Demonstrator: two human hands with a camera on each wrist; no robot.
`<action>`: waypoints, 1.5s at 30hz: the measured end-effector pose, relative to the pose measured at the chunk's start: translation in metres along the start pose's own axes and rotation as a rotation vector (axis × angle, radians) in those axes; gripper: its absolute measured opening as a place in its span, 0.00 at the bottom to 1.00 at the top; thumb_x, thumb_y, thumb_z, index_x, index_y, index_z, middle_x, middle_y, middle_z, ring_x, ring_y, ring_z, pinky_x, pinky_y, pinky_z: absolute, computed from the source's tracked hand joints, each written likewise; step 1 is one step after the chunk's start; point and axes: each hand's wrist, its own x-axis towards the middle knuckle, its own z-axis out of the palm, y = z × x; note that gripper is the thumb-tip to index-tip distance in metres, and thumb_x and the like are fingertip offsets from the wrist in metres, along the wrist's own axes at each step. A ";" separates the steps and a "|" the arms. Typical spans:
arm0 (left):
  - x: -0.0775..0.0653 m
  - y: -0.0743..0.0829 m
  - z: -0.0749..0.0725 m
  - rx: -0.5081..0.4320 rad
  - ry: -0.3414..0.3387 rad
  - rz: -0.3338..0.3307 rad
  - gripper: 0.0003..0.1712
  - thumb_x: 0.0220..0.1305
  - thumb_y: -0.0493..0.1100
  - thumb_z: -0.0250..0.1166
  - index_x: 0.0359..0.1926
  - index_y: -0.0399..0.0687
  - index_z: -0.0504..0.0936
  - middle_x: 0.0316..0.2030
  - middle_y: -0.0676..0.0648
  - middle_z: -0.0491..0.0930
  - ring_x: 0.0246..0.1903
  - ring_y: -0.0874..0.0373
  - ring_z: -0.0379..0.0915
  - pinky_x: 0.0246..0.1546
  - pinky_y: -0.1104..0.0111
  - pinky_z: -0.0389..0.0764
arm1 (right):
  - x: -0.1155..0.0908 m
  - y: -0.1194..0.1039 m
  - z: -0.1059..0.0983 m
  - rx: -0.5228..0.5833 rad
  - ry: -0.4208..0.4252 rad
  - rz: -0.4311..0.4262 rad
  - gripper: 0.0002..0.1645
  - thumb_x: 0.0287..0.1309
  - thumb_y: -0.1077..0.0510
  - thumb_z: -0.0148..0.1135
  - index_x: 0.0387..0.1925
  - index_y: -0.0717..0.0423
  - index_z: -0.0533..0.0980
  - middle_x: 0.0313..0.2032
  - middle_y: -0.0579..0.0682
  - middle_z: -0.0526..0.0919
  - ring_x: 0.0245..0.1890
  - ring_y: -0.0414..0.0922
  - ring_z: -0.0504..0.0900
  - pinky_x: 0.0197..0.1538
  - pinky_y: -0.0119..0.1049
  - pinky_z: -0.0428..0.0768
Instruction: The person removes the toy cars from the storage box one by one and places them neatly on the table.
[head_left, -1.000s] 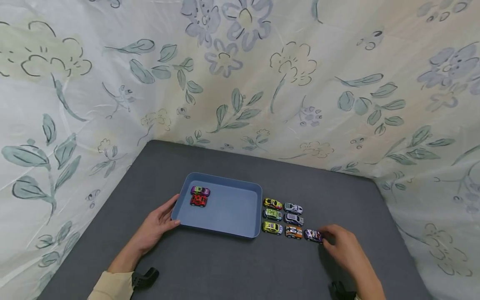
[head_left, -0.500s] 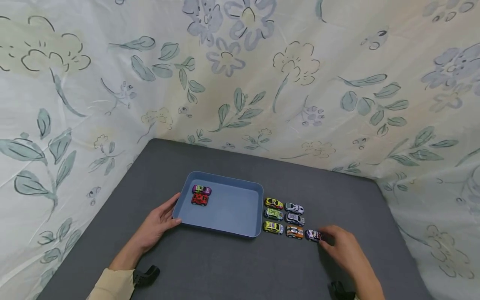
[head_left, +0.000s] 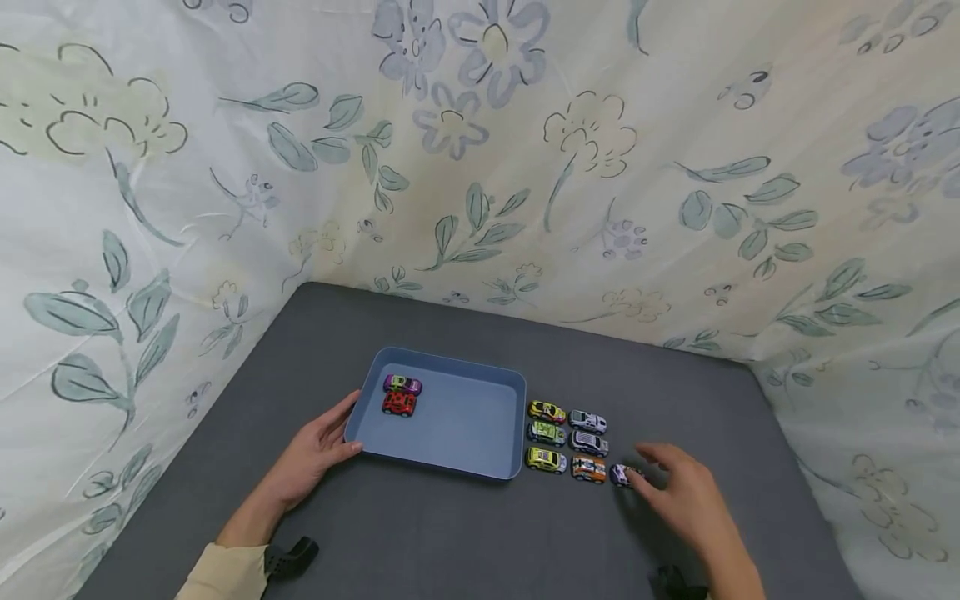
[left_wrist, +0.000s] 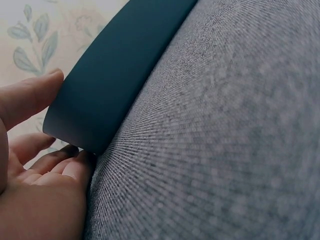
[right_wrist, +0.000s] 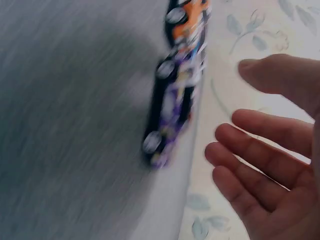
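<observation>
A blue tray [head_left: 450, 467] holds a purple-and-green toy car [head_left: 402, 384] and a red toy car [head_left: 399, 404] near its left end. My left hand [head_left: 307, 454] holds the tray's near left corner, thumb at the rim and fingers along the outer wall, as the left wrist view shows. My right hand [head_left: 686, 492] is spread beside a purple-and-white toy car [right_wrist: 172, 107]. In the right wrist view, thumb and fingers stand apart from that car with nothing between them. In the head view, the thumb hides part of it.
Right of the tray stand a yellow-and-red car [head_left: 547, 412], two yellow-green cars, a white car [head_left: 587, 422], a silver-and-black car [head_left: 588, 443] and an orange car [head_left: 588, 469]. Flowered cloth [head_left: 480, 167] rises round the dark grey table [head_left: 450, 533].
My right hand's thumb and fingers have parted from the purple-and-white car and spread, and the hand has shifted slightly left. The left hand and the tray stay in place.
</observation>
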 end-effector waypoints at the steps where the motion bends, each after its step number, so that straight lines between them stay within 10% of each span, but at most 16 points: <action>1: -0.001 0.000 0.000 -0.001 -0.002 0.000 0.48 0.76 0.29 0.66 0.86 0.32 0.48 0.83 0.27 0.46 0.81 0.32 0.42 0.68 0.78 0.68 | -0.001 -0.005 0.000 0.015 0.029 -0.011 0.27 0.63 0.53 0.81 0.59 0.62 0.85 0.52 0.58 0.87 0.50 0.59 0.86 0.51 0.64 0.84; 10: -0.005 -0.001 0.001 -0.004 0.000 0.012 0.50 0.76 0.28 0.66 0.87 0.34 0.45 0.84 0.28 0.42 0.82 0.30 0.36 0.69 0.82 0.64 | 0.016 -0.061 0.008 0.155 0.181 -0.152 0.25 0.62 0.56 0.82 0.59 0.58 0.86 0.52 0.54 0.88 0.49 0.56 0.87 0.49 0.60 0.87; 25: -0.008 0.003 0.000 -0.020 0.005 -0.006 0.48 0.76 0.28 0.66 0.86 0.33 0.48 0.83 0.27 0.45 0.81 0.31 0.41 0.68 0.79 0.68 | 0.061 -0.150 0.032 0.352 0.051 -0.233 0.23 0.65 0.58 0.79 0.60 0.56 0.86 0.54 0.53 0.89 0.53 0.55 0.87 0.57 0.58 0.87; 45: -0.008 0.001 0.001 -0.025 -0.016 0.001 0.47 0.78 0.29 0.65 0.86 0.34 0.48 0.84 0.27 0.44 0.81 0.36 0.42 0.68 0.79 0.69 | 0.084 -0.200 0.054 0.374 -0.081 -0.324 0.23 0.69 0.54 0.77 0.62 0.54 0.85 0.55 0.48 0.88 0.54 0.48 0.86 0.58 0.51 0.86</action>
